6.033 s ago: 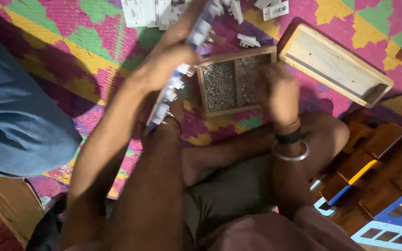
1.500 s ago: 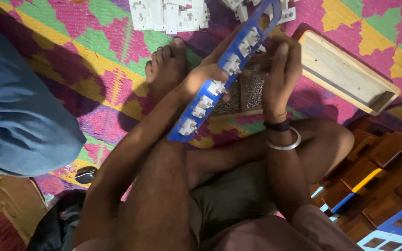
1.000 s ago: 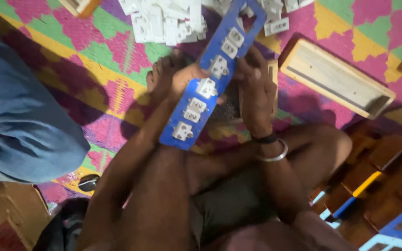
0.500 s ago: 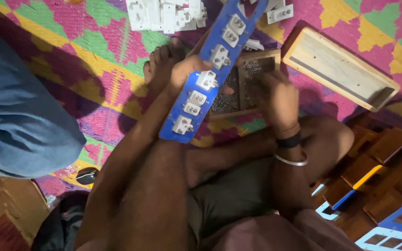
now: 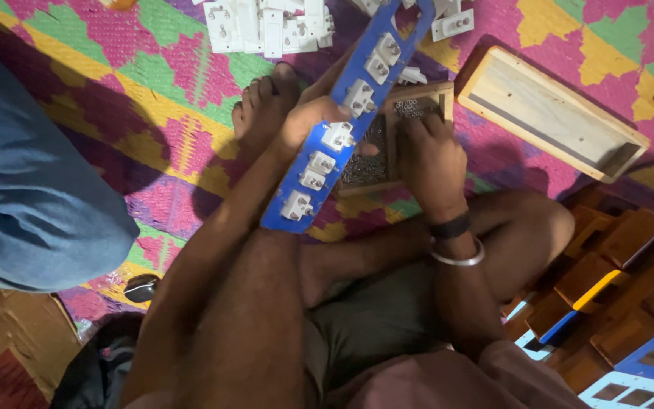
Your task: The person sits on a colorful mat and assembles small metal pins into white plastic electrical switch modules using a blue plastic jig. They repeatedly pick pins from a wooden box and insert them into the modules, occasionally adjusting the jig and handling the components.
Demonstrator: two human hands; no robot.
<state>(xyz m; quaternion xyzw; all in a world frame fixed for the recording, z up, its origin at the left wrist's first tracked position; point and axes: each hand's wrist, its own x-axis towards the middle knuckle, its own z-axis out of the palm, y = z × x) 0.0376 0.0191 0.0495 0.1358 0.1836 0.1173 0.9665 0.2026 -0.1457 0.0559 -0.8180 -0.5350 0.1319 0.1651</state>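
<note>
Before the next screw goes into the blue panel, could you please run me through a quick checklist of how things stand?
1. Blue panel held: ok, the left hand grips it near the middle, tilted above the foot.
2. White switches seated in the panel: ok for the six in view; the top end is cut off.
3. Right hand at the small wooden tray: ok, fingers rest in it.
4. Screw picked up: cannot tell, the fingertips are hidden.
5. Spare white switches within sight: ok, piled on the mat beyond the foot.
</note>
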